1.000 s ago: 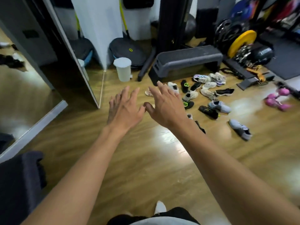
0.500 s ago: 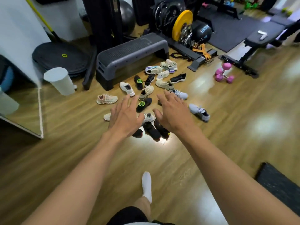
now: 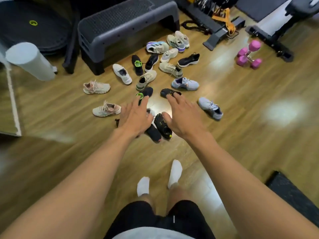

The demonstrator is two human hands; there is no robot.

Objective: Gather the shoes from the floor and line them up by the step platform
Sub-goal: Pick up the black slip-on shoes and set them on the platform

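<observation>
While pink shoes (image 3: pixel 96 87) lie at the left, the left hand (image 3: pixel 136 118) hovers over black shoes (image 3: pixel 161 125), fingers (image 3: pixel 143 102) straight and apart, holding nothing; the right hand (image 3: pixel 183 118) spreads likewise. More shoes (image 3: pixel 170 68) lie scattered on the floor (image 3: pixel 241 135) before the grey step platform (image 3: pixel 124 19).

Place: home gym — step platform (image 3: pixel 124 19) | pink dumbbells (image 3: pixel 249 54) | weight bench (image 3: pixel 279 21)
</observation>
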